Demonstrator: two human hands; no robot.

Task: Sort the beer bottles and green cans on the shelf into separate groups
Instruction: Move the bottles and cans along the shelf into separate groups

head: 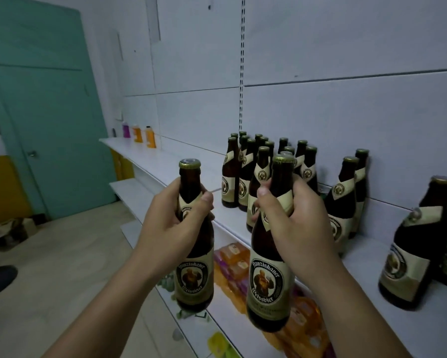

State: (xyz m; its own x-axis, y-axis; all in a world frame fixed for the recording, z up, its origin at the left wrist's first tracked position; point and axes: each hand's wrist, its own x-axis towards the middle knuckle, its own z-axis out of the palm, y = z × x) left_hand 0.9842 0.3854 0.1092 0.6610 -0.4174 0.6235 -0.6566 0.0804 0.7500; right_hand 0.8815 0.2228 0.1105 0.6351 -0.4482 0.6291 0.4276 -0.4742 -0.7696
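Observation:
My left hand [175, 218] grips the neck of a brown beer bottle [194, 277] with a cream label, held upright in the air in front of the shelf. My right hand [294, 220] grips the neck of a second, identical beer bottle [268, 285], also upright and off the shelf. On the white shelf [232, 215] behind them stands a tight cluster of several beer bottles [248, 177]. Two more bottles [349, 200] stand against the wall to the right, and further bottles [413, 249] stand at the far right. A sliver of green [323, 195] shows behind the bottles; no can is clearly visible.
Small purple and orange containers [139, 134] stand at the shelf's far left end. A lower shelf holds orange and purple packages [232, 257]. A teal door [44, 112] is at the left, with clutter on the floor [7, 228] beside it.

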